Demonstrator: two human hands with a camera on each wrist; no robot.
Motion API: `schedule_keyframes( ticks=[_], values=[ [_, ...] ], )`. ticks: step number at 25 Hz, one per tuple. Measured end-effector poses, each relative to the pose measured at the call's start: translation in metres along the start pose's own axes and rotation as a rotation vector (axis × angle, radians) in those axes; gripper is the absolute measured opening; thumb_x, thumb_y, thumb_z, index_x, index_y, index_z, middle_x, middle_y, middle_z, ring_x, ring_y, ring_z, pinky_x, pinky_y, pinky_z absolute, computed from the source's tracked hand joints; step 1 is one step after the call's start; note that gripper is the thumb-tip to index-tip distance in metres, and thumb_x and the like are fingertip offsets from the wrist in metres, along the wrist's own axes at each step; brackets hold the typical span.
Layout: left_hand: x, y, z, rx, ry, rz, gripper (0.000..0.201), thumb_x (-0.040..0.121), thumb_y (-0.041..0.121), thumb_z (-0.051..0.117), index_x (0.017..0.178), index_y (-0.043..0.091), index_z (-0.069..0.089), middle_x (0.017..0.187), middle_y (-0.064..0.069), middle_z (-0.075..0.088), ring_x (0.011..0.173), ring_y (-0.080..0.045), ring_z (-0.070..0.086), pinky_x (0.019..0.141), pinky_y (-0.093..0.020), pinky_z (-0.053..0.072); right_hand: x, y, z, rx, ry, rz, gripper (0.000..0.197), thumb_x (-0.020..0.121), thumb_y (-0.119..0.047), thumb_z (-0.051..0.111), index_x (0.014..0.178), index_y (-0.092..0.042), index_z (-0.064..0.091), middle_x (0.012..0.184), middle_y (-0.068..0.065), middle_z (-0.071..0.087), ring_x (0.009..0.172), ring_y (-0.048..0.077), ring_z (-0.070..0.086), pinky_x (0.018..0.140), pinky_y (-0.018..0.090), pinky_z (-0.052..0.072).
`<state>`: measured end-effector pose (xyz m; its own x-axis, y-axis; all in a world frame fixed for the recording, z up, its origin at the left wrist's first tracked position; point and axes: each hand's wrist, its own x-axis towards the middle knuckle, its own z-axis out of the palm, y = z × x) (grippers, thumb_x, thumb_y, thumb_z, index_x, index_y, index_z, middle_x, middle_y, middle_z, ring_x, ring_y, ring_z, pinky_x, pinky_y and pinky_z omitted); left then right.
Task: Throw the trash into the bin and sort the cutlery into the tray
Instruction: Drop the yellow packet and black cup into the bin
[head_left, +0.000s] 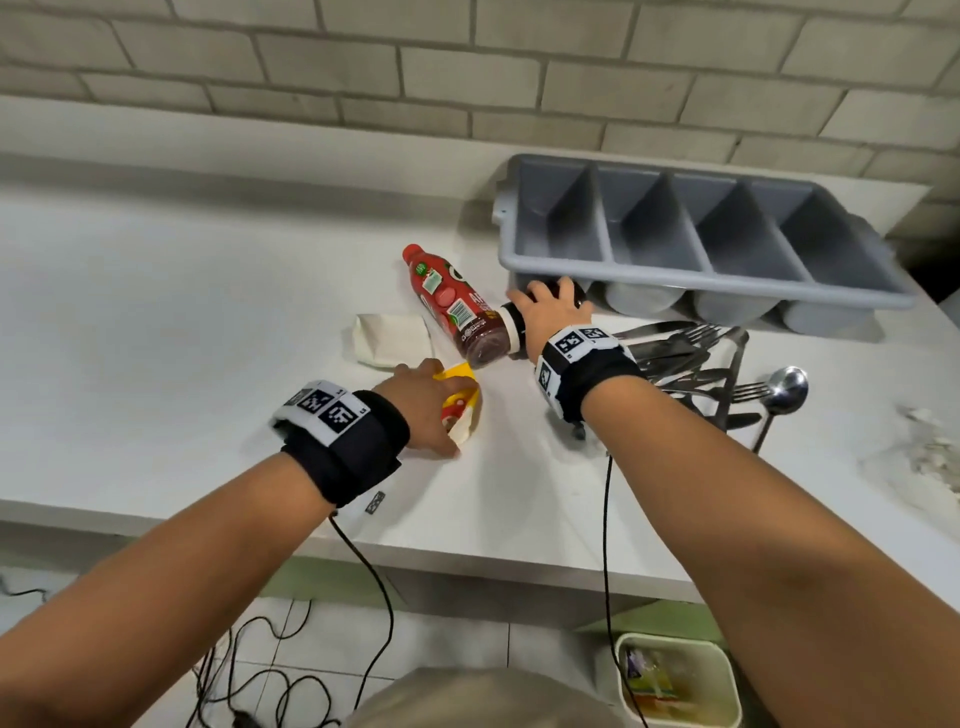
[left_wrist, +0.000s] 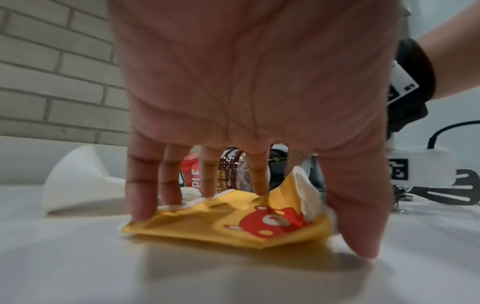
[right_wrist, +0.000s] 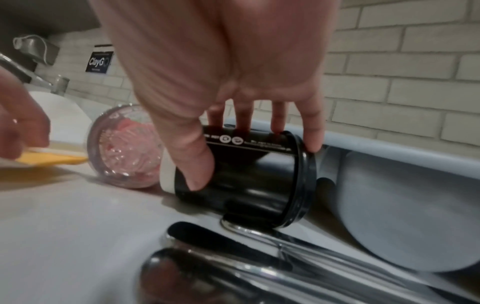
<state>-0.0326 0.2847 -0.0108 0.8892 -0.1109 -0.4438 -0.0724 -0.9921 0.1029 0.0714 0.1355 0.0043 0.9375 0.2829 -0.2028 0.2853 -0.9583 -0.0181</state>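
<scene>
While hands (head_left: 550, 306) work, bin (head_left: 680, 644) holds wrappers; tray (head_left: 675, 283) bare.

"PLE" showed in white letters on the red bottle (left_wrist: 191, 174) lying at mid-counter. Far left on the brick wall, a dark sign (right_wrist: 99, 61) read "CleyGo". The black cup's (right_wrist: 244, 176) white print stayed too small to read.

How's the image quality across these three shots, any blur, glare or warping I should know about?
Head view: sharp, evenly lit, though the wide lens bows the grey cutlery tray. Left wrist view: the palm is soft, the yellow wrapper fairly clear, with a soft shadow beneath. Right wrist view: dimmer, the near cutlery blurred, and glare streaks the black cup.
</scene>
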Motion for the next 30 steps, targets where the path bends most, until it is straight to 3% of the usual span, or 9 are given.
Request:
schedule_keyframes(
  ticks=[4,10,15,18,22,24,26,28,30],
  values=[
    [0.002,0.0,0.001,-0.002,-0.018,-0.004,0.095,0.062,0.05,0.075,0.141,0.035,0.026,0.14,-0.009,0.033,0.121,-0.036,0.046,0.096,-0.045,0.049,0.004,-0.006,0.001,-0.054,0.047,0.046,0.066,0.078,-0.024,0.068,0.137,-0.025,0.037,0.142,0.006,0.03,0.136,0.036,0.017,0.102,0.058,0.032],
    [-0.002,-0.004,-0.007,-0.176,-0.002,0.032,0.08,0.071,0.044,0.065,0.141,0.031,0.03,0.138,-0.01,0.039,0.119,-0.031,0.05,0.097,-0.036,0.046,-0.007,-0.004,-0.004,-0.006,0.068,0.089,0.076,0.075,-0.016,0.071,0.139,-0.022,0.03,0.147,-0.001,0.031,0.141,0.036,0.012,0.102,0.067,0.032],
    [-0.024,-0.008,-0.029,-0.785,0.106,0.117,0.073,0.06,0.03,0.049,0.133,0.032,0.042,0.117,-0.005,0.054,0.105,-0.023,0.05,0.078,-0.026,0.04,-0.048,0.013,-0.018,0.157,0.209,0.107,0.077,0.08,-0.007,0.063,0.144,-0.019,0.021,0.152,0.0,0.025,0.14,0.036,0.014,0.103,0.067,0.031],
    [-0.036,0.0,-0.04,-1.151,0.103,0.184,0.071,0.05,0.034,0.052,0.121,0.034,0.045,0.118,0.003,0.056,0.107,-0.018,0.052,0.08,-0.023,0.043,-0.083,0.028,-0.023,0.311,0.446,0.083,0.075,0.079,-0.018,0.066,0.142,-0.018,0.027,0.15,0.002,0.03,0.137,0.035,0.021,0.104,0.063,0.034],
    [-0.043,0.048,-0.045,-1.567,0.033,0.229,0.056,0.056,0.018,0.054,0.113,0.02,0.054,0.108,-0.001,0.062,0.094,-0.021,0.06,0.068,-0.029,0.056,-0.141,0.068,-0.022,0.629,0.838,0.095,0.074,0.072,-0.029,0.07,0.136,-0.008,0.039,0.138,0.015,0.045,0.13,0.033,0.036,0.113,0.048,0.03],
    [-0.049,0.088,-0.042,-1.651,0.067,0.234,0.023,0.067,0.008,0.051,0.088,0.017,0.058,0.091,-0.002,0.063,0.08,-0.021,0.063,0.062,-0.03,0.054,-0.176,0.095,-0.016,0.829,0.96,0.142,0.072,0.07,-0.027,0.07,0.132,-0.004,0.041,0.129,0.015,0.049,0.12,0.016,0.044,0.109,0.026,0.037],
    [-0.054,0.128,-0.037,-1.629,0.142,0.261,0.02,0.081,0.0,0.055,0.083,0.019,0.056,0.076,0.004,0.069,0.066,-0.016,0.07,0.057,-0.028,0.051,-0.212,0.12,-0.009,0.994,1.045,0.177,0.071,0.069,-0.025,0.068,0.13,-0.001,0.042,0.122,0.011,0.051,0.105,-0.002,0.047,0.095,0.002,0.037],
    [-0.059,0.177,-0.023,-1.521,0.13,0.326,0.026,0.09,-0.001,0.05,0.098,0.023,0.057,0.085,0.003,0.072,0.067,-0.015,0.071,0.055,-0.026,0.054,-0.252,0.154,0.008,1.083,1.09,0.245,0.073,0.068,-0.028,0.065,0.131,-0.001,0.04,0.121,0.007,0.05,0.107,0.002,0.05,0.093,0.001,0.038],
    [-0.066,0.23,-0.001,-1.37,0.052,0.397,0.028,0.09,0.002,0.051,0.112,0.021,0.054,0.1,-0.005,0.066,0.08,-0.02,0.067,0.058,-0.026,0.056,-0.295,0.189,0.031,1.094,1.111,0.348,0.076,0.067,-0.032,0.061,0.133,-0.003,0.037,0.126,0.011,0.05,0.117,0.021,0.051,0.102,0.019,0.042]
  ],
)
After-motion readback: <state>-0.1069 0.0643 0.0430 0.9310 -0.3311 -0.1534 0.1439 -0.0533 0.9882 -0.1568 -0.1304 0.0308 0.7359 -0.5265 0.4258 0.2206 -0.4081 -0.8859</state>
